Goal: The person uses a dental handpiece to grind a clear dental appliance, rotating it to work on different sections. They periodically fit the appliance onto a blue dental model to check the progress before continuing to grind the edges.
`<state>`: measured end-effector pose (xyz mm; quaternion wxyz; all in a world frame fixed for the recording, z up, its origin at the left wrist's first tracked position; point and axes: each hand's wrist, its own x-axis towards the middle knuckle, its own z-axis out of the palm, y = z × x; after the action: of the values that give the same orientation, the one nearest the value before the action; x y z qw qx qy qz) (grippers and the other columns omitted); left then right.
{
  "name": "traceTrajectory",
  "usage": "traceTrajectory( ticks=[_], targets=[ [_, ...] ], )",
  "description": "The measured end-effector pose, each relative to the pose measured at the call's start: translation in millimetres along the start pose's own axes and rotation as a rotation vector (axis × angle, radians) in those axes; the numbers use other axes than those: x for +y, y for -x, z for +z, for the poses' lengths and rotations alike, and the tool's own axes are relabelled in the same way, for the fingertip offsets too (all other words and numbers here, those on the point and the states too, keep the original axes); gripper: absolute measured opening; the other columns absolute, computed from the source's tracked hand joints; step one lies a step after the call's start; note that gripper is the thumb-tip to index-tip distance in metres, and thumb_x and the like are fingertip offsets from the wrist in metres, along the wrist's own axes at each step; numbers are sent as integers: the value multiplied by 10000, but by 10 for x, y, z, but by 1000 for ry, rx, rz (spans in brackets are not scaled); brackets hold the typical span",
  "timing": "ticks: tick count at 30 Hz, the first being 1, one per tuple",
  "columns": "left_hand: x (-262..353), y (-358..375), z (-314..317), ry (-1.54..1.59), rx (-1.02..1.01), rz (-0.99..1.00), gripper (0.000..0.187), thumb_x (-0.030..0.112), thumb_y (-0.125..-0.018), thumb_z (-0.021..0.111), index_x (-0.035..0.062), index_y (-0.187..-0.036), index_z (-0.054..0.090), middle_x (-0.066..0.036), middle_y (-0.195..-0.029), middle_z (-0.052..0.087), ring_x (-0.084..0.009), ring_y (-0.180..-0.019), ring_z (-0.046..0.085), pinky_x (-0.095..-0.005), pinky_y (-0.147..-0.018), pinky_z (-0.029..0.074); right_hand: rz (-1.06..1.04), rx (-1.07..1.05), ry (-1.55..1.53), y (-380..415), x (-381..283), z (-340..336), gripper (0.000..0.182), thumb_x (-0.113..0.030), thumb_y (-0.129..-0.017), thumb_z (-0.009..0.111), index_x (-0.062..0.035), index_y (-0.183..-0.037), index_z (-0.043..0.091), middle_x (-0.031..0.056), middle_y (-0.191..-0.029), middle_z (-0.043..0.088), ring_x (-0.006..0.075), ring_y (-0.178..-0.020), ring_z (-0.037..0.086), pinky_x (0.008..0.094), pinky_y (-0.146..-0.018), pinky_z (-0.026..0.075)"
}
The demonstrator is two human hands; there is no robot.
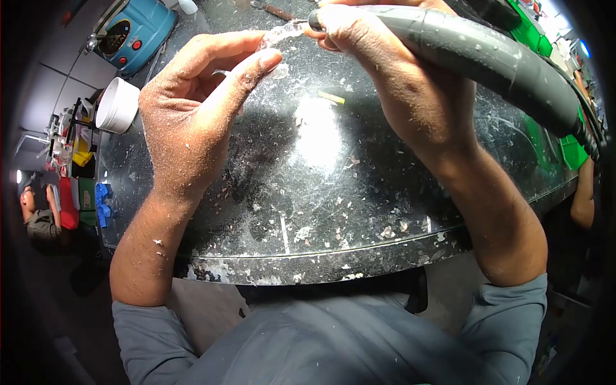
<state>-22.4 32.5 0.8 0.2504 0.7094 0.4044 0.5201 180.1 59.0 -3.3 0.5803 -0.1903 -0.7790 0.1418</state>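
Observation:
Between the thumb and fingers of my left hand (189, 125) is a small clear plastic piece, curved like a dental aligner (282, 33). White dust coats that hand. My right hand (417, 90) is wrapped round a thick dark grey rotary handpiece (475, 48), whose cable runs off at the right. The handpiece's nose points left and meets the clear aligner's right end; whether its tip touches is too small to tell. Both hands are above the far part of a black worktop (282, 186) strewn with white shavings.
At the back left stands a blue machine (144, 29) with red buttons, with a white tub (117, 106) below it. A brown-handled tool (276, 11) lies at the back. Green bins (539, 42) line the right. A yellow strip (332, 97) is mid-table. Another person (43, 221) is far left.

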Motion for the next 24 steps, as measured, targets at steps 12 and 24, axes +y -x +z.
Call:
traceTrajectory(
  ticks=[12, 24],
  targets=[
    [-39, 6, -11, -51, -30, 59, 211, 63, -890, 669, 0, -1091, 680, -51, -929, 684, -62, -787, 611, -178, -578, 414, 195, -57, 136, -80, -232, 0, 149, -106, -862, 687, 34, -909, 670, 79, -869, 618, 137, -753, 570, 249, -713, 445],
    [-73, -22, 2, 22, -33, 75, 245, 74, -905, 651, -28, -1127, 650, -106, -1004, 687, -133, -876, 656, -239, -709, 514, 367, -25, -302, -118, -26, 3, 238, -147, -888, 672, -19, -1084, 632, 46, -1029, 623, 89, -889, 573, 210, -780, 460]
  ],
)
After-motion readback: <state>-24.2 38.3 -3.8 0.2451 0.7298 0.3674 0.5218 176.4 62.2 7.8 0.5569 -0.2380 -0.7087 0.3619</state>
